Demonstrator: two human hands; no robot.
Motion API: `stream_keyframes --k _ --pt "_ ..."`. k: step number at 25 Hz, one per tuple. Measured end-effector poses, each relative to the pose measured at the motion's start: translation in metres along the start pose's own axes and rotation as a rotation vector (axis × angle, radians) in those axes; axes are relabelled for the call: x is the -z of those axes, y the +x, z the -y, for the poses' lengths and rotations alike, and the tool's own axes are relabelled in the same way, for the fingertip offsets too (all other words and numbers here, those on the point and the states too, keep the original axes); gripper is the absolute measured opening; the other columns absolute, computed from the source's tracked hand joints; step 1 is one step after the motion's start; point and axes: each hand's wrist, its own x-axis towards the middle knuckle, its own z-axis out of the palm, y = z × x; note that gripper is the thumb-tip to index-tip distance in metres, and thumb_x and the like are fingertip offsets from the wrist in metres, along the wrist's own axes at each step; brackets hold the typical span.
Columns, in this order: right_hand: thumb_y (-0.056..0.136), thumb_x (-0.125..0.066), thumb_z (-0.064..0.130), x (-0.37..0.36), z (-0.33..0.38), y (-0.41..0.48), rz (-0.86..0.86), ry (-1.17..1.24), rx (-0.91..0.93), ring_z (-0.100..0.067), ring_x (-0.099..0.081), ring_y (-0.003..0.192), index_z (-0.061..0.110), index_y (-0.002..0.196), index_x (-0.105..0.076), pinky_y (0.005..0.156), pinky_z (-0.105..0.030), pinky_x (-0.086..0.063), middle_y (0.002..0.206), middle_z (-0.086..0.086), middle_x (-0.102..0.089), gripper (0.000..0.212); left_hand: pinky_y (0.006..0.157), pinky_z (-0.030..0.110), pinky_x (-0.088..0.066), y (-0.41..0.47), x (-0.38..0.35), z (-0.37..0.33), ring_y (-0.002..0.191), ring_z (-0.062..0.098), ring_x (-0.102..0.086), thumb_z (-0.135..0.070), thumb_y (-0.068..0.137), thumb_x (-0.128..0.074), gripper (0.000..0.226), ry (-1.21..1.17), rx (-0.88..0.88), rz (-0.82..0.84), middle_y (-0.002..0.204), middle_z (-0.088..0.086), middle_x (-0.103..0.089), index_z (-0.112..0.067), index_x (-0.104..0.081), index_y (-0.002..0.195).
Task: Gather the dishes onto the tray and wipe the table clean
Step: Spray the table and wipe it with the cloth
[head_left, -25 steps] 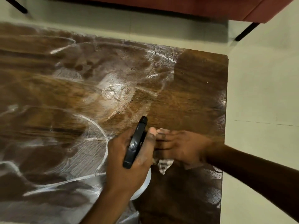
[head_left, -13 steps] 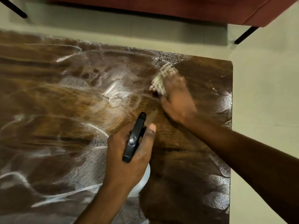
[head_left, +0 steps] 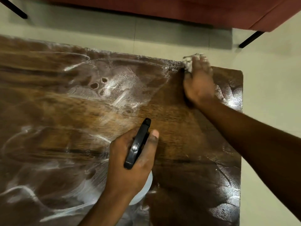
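The dark wooden table (head_left: 179,136) fills most of the view, streaked with white wet smears on its left and far parts. My left hand (head_left: 130,163) is closed around a spray bottle (head_left: 138,144) with a black trigger head and a white body, held above the table's middle. My right hand (head_left: 198,82) is blurred at the table's far edge, pressing a pale crumpled cloth (head_left: 189,61) onto the surface; only the cloth's top pokes out beyond my fingers. No dishes or tray are in view.
Beyond the table's far edge lies pale tiled floor (head_left: 268,79), which also runs along the right side. A reddish-brown sofa (head_left: 179,10) on black legs (head_left: 250,39) stands at the top.
My right hand has swept the cloth from the near middle of the table out to the far edge. My left hand has kept the spray bottle almost still.
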Motion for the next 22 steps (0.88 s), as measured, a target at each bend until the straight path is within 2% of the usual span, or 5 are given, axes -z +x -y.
stream_keyframes --k 6,12,14,19,22 --pt "0.101 -0.039 0.036 -0.024 0.028 -0.032 0.493 -0.319 1.038 -0.025 -0.004 0.166 0.032 0.169 -0.009 0.134 -0.047 -0.01 0.179 -0.001 -0.006 0.075 0.042 0.045 -0.04 -0.003 0.005 -0.006 0.04 0.018 -0.043 -0.04 0.103 -0.065 0.046 -0.001 0.019 0.06 0.05 -0.001 -0.044 -0.026 -0.049 0.062" --pt "0.104 -0.048 0.02 0.002 -0.014 -0.003 0.018 0.085 0.086 -0.027 -0.012 0.165 0.027 0.169 -0.024 0.133 -0.051 -0.017 0.178 -0.006 -0.015 0.069 0.048 0.03 -0.037 -0.023 0.01 0.001 0.043 0.019 -0.043 -0.041 0.101 -0.069 0.045 -0.039 0.117 0.091 0.051 0.003 -0.043 -0.022 -0.052 0.064" --pt "0.105 -0.048 0.017 -0.013 0.005 -0.034 0.017 0.108 0.037 -0.027 -0.007 0.165 0.027 0.169 -0.023 0.134 -0.05 -0.014 0.178 -0.004 -0.013 0.07 0.05 0.02 -0.036 -0.033 0.012 0.004 0.043 0.008 -0.044 -0.044 0.098 -0.069 0.042 -0.033 0.139 0.11 0.05 -0.004 -0.045 -0.027 -0.053 0.063" --pt "0.081 -0.061 0.042 -0.043 0.003 -0.174 0.409 -0.257 1.105 -0.039 -0.044 0.151 0.019 0.153 -0.053 0.12 -0.057 -0.042 0.161 -0.012 -0.05 0.076 0.05 0.015 -0.037 -0.056 0.019 0.012 0.044 0.005 -0.047 -0.046 0.088 -0.069 0.026 -0.061 0.156 0.128 0.052 -0.002 -0.053 -0.029 -0.066 0.069" --pt "0.077 -0.073 0.033 -0.035 -0.043 -0.173 0.552 -0.379 1.408 -0.034 -0.041 0.153 0.026 0.164 -0.03 0.117 -0.058 -0.046 0.163 -0.008 -0.048 0.098 0.051 0.015 -0.035 -0.068 0.027 0.017 0.046 0.008 -0.048 -0.05 0.096 -0.073 0.035 -0.022 0.135 0.151 0.054 -0.008 -0.053 -0.041 -0.062 0.063"
